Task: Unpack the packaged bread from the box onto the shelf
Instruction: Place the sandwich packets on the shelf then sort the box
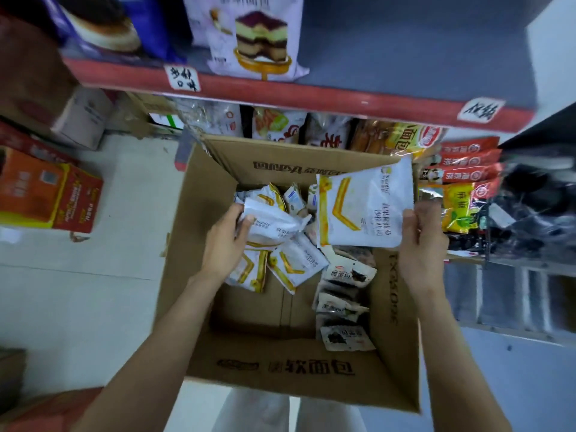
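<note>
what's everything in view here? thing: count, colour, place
cardboard box: one, brown, open on the floor
white-and-yellow bread packs: several, in box's far half
dark-print bread packs: several, white and black, box's right side
held pack: one, white and yellow, above box
shelf: red edge, snack packs above and below
orange carton: one, floor left
left hand: grips a pack in box
right hand: pinches held pack

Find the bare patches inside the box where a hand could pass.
Bare cardboard floor lies in the box's near-left part, bordered by the near wall, the yellow-striped packets and the dark packets. The far end, under both hands, is crowded with packets.
</note>
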Action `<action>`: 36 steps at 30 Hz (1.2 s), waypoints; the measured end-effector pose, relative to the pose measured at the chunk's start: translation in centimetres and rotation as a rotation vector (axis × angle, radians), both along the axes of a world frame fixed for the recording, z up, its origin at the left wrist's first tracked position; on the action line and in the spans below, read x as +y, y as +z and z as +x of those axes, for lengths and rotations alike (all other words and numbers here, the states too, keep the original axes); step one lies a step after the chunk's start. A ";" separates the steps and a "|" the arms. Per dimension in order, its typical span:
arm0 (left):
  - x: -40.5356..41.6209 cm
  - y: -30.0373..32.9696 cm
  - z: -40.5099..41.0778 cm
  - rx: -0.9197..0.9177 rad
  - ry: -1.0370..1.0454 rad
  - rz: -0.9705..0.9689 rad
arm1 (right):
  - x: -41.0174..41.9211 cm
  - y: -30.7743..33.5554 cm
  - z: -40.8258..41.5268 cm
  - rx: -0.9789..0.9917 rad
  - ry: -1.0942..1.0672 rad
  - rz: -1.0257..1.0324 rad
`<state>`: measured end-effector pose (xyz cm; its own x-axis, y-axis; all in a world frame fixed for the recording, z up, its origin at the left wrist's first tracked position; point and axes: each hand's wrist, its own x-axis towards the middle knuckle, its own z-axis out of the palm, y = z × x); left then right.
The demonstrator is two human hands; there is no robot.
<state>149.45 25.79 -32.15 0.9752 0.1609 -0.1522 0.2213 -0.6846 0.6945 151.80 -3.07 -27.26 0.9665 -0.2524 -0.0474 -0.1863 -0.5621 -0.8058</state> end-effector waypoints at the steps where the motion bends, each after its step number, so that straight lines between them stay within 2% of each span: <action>1: 0.0 0.9 0.1 -0.012 0.022 0.008 | -0.6 1.1 -0.1 -0.004 -0.001 0.050; 8: -0.6 7.1 1.1 -0.166 0.096 0.016 | -4.1 8.6 0.5 -0.057 0.028 0.290; 13: -3.0 12.1 3.8 -0.263 0.159 -0.069 | -5.8 13.2 3.8 -0.168 0.167 0.201; 16: -4.6 14.6 6.2 -0.331 0.114 -0.023 | -5.6 15.5 6.3 -0.307 0.179 0.114; 19: -5.8 16.6 9.3 -0.401 0.065 0.068 | -4.8 16.6 11.2 -0.426 0.163 0.092; 24: -7.7 18.1 13.9 -0.459 0.141 0.007 | -2.2 17.5 21.0 -0.509 0.300 0.052; 29: -8.7 17.6 16.6 -0.501 0.253 -0.035 | 1.7 18.2 29.4 -0.433 0.341 0.051; 36: -8.3 16.1 18.8 -0.578 0.241 0.032 | 5.0 16.0 37.7 -0.378 0.356 -0.040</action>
